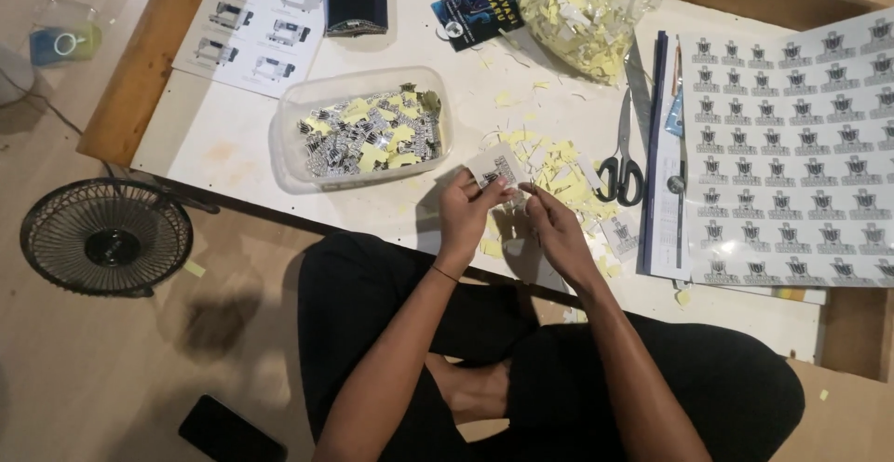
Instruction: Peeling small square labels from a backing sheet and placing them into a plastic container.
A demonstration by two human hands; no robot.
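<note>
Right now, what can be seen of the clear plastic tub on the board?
The clear plastic tub is a shallow, rounded-corner rectangle with see-through walls and no lid. It sits upright on the white board, left of both hands, which do not touch it. It is partly filled with a loose heap of small black-and-white printed cutouts mixed with pale yellow paper scraps.

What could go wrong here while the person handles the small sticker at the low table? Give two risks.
The small sticker, pinched by the left hand and right hand, might tear or crease. The yellow backing scraps heaped beside the scissors could swallow finished pieces, and the fan might scatter them.
</note>
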